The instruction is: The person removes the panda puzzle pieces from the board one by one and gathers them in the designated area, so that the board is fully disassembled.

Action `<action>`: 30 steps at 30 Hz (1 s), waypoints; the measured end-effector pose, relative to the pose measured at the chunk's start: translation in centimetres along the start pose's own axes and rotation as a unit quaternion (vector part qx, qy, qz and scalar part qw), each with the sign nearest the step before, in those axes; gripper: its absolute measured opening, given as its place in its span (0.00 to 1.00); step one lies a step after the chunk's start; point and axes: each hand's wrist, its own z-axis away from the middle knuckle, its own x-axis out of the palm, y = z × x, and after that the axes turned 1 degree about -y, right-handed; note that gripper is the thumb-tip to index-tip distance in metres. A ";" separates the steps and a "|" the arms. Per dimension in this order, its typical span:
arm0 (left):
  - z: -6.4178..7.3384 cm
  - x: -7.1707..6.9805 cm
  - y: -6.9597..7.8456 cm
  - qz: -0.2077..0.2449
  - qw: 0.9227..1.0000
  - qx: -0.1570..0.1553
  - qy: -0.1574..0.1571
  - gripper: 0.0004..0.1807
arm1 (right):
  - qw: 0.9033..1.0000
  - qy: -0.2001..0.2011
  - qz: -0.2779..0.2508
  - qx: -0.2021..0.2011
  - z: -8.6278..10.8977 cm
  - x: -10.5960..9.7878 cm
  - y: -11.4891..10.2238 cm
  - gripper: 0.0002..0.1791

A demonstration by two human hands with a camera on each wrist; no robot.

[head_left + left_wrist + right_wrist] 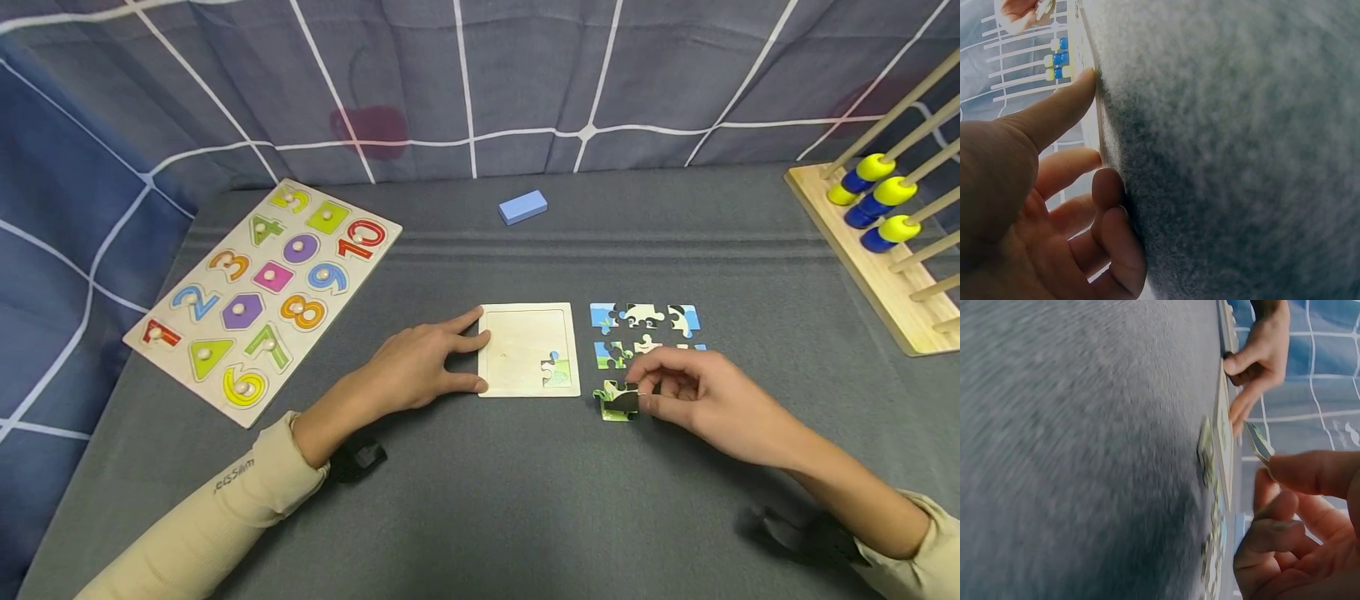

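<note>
A square wooden puzzle tray (516,337) lies on the table, with a green and blue piece (558,374) in its lower right corner. My left hand (416,367) rests at the tray's left edge, thumb and fingers extended against the rim. To the tray's right, my right hand (712,404) pinches a jigsaw piece (1259,442) between thumb and index finger, raised and tilted. Its dark underside faces the head camera. Beneath it lies another green piece (617,414). Loose panda-pattern pieces (641,316) lie in rows behind, partly hidden by the right hand.
A wooden number-and-shape board (262,300) lies at the left. One blue block (522,207) sits toward the back. At the right stands a wooden abacus frame (862,250) with yellow and blue beads. A checked cloth (420,75) hangs behind the grey table.
</note>
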 end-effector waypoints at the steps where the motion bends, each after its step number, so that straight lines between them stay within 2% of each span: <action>1: 0.0 0.0 0.0 0.001 1.000 0.000 0.000 0.38 | 1.000 -0.003 0.001 -0.001 0.2 -0.2 0.1 0.09; 7: 0.1 0.0 -0.1 0.002 1.000 0.000 0.002 0.38 | 1.000 -0.008 0.014 -0.015 1.7 -1.0 1.1 0.11; 12: 0.2 -0.1 -0.1 0.000 1.000 -0.004 -0.001 0.38 | 0.999 0.009 0.027 -0.024 2.2 -1.2 1.9 0.14; 14: 0.2 -0.1 -0.2 0.000 1.000 -0.004 -0.001 0.37 | 0.998 0.021 0.049 -0.028 2.3 -1.2 2.1 0.15; 17: 0.2 -0.1 -0.1 -0.001 1.000 -0.003 0.001 0.37 | 0.994 0.038 0.101 -0.033 2.4 -1.1 2.1 0.16; 22: 0.2 -0.1 -0.1 0.001 1.000 -0.002 0.002 0.38 | 0.979 0.061 0.194 -0.031 2.6 -0.7 1.8 0.16; 25: 0.1 0.0 -0.1 0.002 1.000 -0.004 0.000 0.38 | 0.973 0.065 0.218 -0.022 2.6 -0.6 1.7 0.17; 30: 0.1 0.0 0.0 0.002 1.000 -0.003 0.000 0.38 | 0.970 0.067 0.232 -0.011 2.5 -0.4 1.8 0.17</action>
